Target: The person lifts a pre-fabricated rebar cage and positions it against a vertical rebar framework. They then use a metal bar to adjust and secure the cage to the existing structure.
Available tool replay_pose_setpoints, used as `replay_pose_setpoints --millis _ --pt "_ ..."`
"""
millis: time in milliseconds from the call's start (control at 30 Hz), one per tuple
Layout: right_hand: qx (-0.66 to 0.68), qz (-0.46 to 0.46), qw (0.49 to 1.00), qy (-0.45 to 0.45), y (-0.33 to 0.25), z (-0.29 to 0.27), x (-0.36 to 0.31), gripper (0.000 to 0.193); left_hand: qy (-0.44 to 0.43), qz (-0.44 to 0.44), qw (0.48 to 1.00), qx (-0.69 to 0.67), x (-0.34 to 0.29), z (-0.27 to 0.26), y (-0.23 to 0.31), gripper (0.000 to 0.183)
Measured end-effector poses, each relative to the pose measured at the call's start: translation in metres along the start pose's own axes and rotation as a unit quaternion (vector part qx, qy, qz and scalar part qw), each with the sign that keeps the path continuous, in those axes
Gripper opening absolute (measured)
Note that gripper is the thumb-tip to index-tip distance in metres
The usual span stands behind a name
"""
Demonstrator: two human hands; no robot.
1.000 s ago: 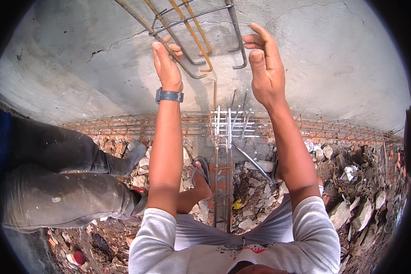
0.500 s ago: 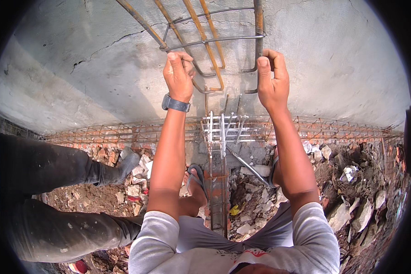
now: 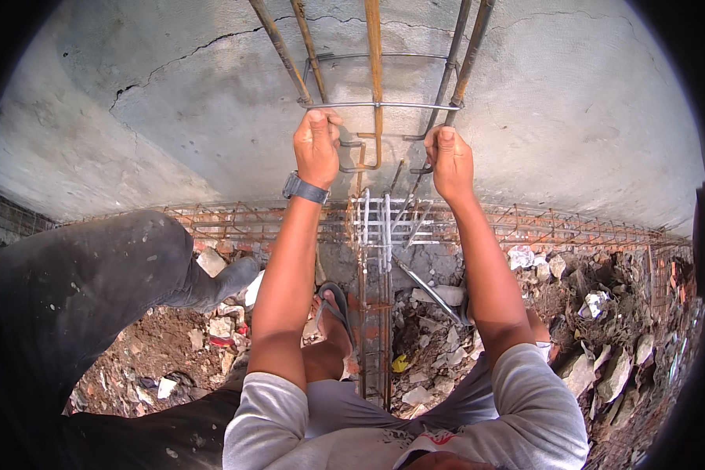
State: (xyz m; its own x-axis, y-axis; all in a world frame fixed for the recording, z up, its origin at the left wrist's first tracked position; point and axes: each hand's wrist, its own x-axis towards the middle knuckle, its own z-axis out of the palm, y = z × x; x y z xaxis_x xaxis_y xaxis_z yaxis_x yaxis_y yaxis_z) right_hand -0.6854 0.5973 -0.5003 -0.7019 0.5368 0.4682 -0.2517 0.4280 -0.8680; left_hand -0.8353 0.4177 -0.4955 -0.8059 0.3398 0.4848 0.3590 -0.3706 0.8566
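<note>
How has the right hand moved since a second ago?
Yes. The right hand has closed from open onto the stirrup of the rebar cage, level with the left hand.

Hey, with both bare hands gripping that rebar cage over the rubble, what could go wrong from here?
1. The left hand and right hand are ungloved on a thin steel tie of the rusty rebar cage; fingers could likely get cut or pinched.
2. A sandalled foot stands among loose rubble, so footing may slip.
3. Another person's leg is close by, and could be bumped.

Cracked concrete wall [image 3: 172, 117], sunlit rubble [image 3: 603, 345]
</note>
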Motion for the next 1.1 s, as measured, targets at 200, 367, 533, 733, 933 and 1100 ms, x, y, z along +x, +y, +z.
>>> replay_pose_setpoints --millis 200,367,533,733,933,1100 --pt "-0.009 0.02 1.0 0.0 0.043 -0.018 -0.014 0.053 -0.02 -0.026 0.999 0.022 -0.02 0.012 -0.035 0.057" --pt "-0.05 0.01 0.998 0.031 0.046 -0.017 -0.033 0.05 -0.023 -0.035 0.997 0.063 -0.038 0.007 -0.061 0.054" --pt "-0.181 -0.052 0.982 0.011 0.042 -0.032 -0.037 0.053 -0.019 -0.042 0.996 0.074 -0.042 0.017 -0.053 0.054" --pt "-0.13 0.033 0.99 -0.037 0.057 -0.038 -0.042 0.051 -0.015 -0.045 0.996 0.074 -0.053 0.012 -0.062 0.054" --pt "-0.101 0.019 0.995 -0.02 0.072 -0.03 -0.044 0.053 -0.029 -0.062 0.997 0.039 -0.063 0.008 -0.062 0.056" --pt "-0.079 0.012 0.996 -0.028 0.081 -0.031 -0.045 0.054 -0.027 -0.039 0.997 0.059 -0.067 0.003 -0.069 0.056"
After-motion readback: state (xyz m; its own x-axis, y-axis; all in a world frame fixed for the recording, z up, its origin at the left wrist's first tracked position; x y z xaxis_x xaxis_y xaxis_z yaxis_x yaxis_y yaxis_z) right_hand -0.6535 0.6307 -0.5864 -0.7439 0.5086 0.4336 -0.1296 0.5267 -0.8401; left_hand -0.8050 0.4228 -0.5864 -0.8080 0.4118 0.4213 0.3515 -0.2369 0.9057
